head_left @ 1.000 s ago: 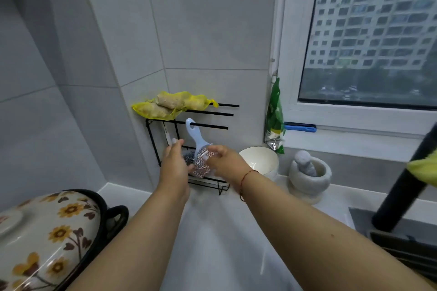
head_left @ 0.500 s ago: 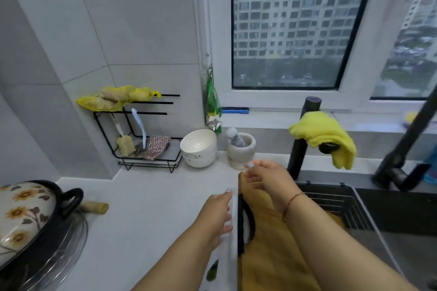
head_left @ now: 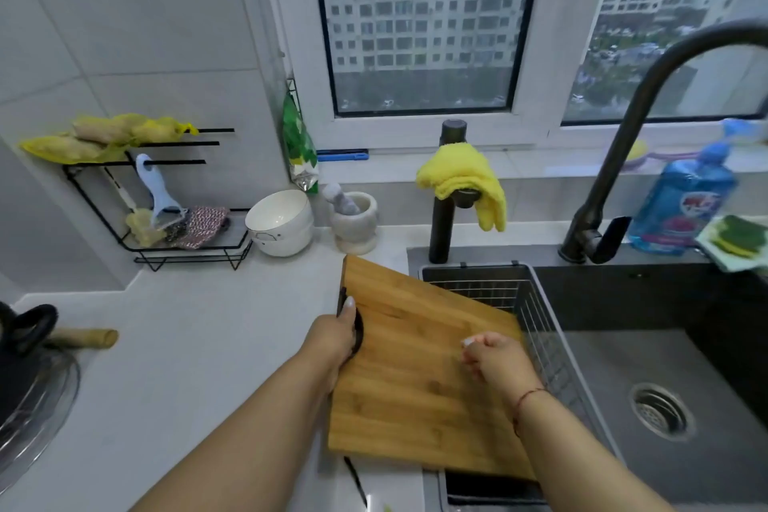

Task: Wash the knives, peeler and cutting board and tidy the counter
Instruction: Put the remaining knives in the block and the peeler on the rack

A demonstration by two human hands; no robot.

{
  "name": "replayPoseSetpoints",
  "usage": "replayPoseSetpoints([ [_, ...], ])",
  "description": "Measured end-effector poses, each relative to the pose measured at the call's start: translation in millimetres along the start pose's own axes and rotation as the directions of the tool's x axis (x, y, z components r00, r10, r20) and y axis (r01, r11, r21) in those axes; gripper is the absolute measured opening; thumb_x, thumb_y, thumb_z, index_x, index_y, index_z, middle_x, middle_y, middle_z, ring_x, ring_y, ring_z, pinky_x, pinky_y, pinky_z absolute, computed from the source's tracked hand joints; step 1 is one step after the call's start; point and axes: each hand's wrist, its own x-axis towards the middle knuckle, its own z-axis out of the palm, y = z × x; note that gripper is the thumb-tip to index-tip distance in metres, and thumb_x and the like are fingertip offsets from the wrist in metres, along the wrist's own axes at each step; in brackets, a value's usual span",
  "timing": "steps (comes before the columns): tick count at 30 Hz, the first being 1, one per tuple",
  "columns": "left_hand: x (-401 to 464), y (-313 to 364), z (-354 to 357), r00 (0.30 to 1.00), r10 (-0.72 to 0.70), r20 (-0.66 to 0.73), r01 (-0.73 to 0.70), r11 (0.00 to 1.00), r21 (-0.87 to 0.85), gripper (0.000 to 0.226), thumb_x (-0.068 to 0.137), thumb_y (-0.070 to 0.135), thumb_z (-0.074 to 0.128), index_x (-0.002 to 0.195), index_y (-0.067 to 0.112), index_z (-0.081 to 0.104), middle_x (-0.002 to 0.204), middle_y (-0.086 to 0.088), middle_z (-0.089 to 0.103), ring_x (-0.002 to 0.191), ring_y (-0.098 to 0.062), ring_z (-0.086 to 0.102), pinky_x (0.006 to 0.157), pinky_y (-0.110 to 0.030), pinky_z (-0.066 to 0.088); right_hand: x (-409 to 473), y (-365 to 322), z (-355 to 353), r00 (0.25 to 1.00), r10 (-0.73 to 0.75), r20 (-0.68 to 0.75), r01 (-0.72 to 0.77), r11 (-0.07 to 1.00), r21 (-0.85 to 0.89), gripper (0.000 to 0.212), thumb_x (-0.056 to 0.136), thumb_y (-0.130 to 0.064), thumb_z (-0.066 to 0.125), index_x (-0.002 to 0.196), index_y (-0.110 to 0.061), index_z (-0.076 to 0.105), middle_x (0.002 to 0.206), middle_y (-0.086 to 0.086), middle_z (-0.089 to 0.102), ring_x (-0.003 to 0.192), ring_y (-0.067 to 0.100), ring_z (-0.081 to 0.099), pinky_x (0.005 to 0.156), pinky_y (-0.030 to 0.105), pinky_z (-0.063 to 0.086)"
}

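A bamboo cutting board (head_left: 415, 370) lies flat, partly on the white counter (head_left: 187, 345) and partly over the wire basket (head_left: 536, 312) at the sink's left side. My left hand (head_left: 336, 339) grips the board's black handle on its left edge. My right hand (head_left: 496, 357) hovers over the board's right part with fingers curled; I cannot tell whether it holds anything. The blue peeler (head_left: 160, 200) stands in the black wire rack (head_left: 174, 237) at the back left, beside a scouring pad (head_left: 199, 224). No knife is in view.
A white bowl (head_left: 280, 222) and a stone mortar with pestle (head_left: 353, 216) stand at the back. A yellow cloth (head_left: 465, 183) hangs on a black post. The black tap (head_left: 615, 162), blue detergent bottle (head_left: 681, 208) and sponge (head_left: 739, 235) flank the dark sink (head_left: 648, 387). Pot and lid (head_left: 29, 378) sit at left.
Both hands left the rack, where the peeler now stands. The board, upright on its edge half a second ago, now lies flat, with my left hand on its handle.
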Motion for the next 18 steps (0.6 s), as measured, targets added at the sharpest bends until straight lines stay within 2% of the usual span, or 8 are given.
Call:
replayPoseSetpoints([
  [1,0.4,-1.5,-0.1,1.0,0.014,-0.001,-0.014,1.0,-0.01,0.064,0.098,0.05,0.041,0.101,-0.01,0.064,0.089,-0.024,0.067,0.05,-0.017,0.04,0.047,-0.026,0.034,-1.0,2.2,-0.4,1.0,0.001,0.0,-0.001,1.0,-0.006,0.017,0.094,-0.019,0.054,0.088,-0.011,0.067,0.079,0.006,0.066,0.071,0.018,0.059,0.077,0.037,0.054],
  [2,-0.5,-2.5,-0.3,1.0,0.024,0.004,-0.024,0.999,-0.021,0.056,0.098,0.048,0.042,0.079,0.0,0.063,0.072,-0.016,0.062,0.048,-0.015,0.036,0.046,-0.026,0.03,-1.6,3.0,-0.5,1.0,0.0,0.0,0.0,1.0,-0.009,0.017,0.094,-0.019,0.053,0.087,-0.012,0.067,0.078,0.005,0.066,0.071,0.018,0.059,0.078,0.037,0.054],
  [4,-1.9,-3.3,-2.5,0.999,0.049,0.001,-0.049,0.998,-0.039,0.05,0.1,0.044,0.043,0.06,0.014,0.043,0.054,-0.002,0.043,0.044,-0.013,0.033,0.045,-0.026,0.027,-3.9,0.6,-0.9,1.0,-0.017,0.002,0.017,0.999,-0.032,0.017,0.094,-0.019,0.053,0.087,-0.014,0.067,0.079,0.004,0.066,0.072,0.017,0.058,0.077,0.036,0.054],
  [6,-5.3,-3.8,-9.1,0.998,0.062,-0.008,-0.062,0.997,-0.05,0.048,0.099,0.043,0.044,0.06,0.016,0.04,0.051,0.001,0.038,0.041,-0.012,0.031,0.044,-0.024,0.025,-6.5,-3.9,-3.8,0.998,-0.054,0.012,0.054,0.996,-0.077,0.016,0.094,-0.019,0.053,0.088,-0.015,0.067,0.08,0.002,0.066,0.071,0.015,0.056,0.075,0.034,0.053],
  [9,-13.6,-2.6,-27.2,0.997,0.08,-0.013,-0.08,0.992,-0.096,0.041,0.099,0.043,0.046,0.073,0.012,0.052,0.054,-0.001,0.045,0.044,-0.013,0.037,0.045,-0.023,0.029,-11.1,-14.9,-10.1,0.993,-0.12,0.017,0.121,0.989,-0.085,0.018,0.095,-0.019,0.052,0.084,-0.017,0.066,0.081,0.003,0.067,0.069,0.014,0.055,0.071,0.033,0.052],
  [13,-33.7,0.8,-44.0,0.997,0.065,-0.035,-0.071,0.976,-0.206,0.041,0.098,0.043,0.049,0.089,0.005,0.062,0.078,-0.017,0.068,0.068,-0.028,0.061,0.063,-0.034,0.051,-22.9,-34.3,-24.3,0.973,-0.23,-0.016,0.229,0.972,-0.057,0.013,0.094,-0.021,0.054,0.088,-0.018,0.065,0.082,0.002,0.068,0.075,0.017,0.059,0.076,0.035,0.053],
  [15,-38.2,-1.6,-42.0,0.998,0.053,-0.033,-0.059,0.973,-0.223,0.042,0.097,0.044,0.048,0.092,0.005,0.062,0.085,-0.02,0.07,0.075,-0.031,0.065,0.071,-0.038,0.054,-28.2,-46.1,-33.0,0.954,-0.287,-0.082,0.288,0.958,0.003,0.01,0.092,-0.019,0.054,0.098,-0.023,0.061,0.082,0.001,0.066,0.074,0.018,0.06,0.07,0.033,0.052],
  [18,-40.1,-7.0,-29.6,0.999,0.028,-0.028,-0.034,0.97,-0.239,0.048,0.096,0.048,0.048,0.094,0.003,0.063,0.089,-0.019,0.07,0.079,-0.03,0.063,0.072,-0.039,0.054,-31.3,-67.7,-47.0,0.888,-0.37,-0.271,0.397,0.916,0.05,0.025,0.09,-0.017,0.054,0.113,-0.025,0.051,0.078,-0.003,0.057,0.073,0.016,0.057,0.063,0.031,0.048],
])
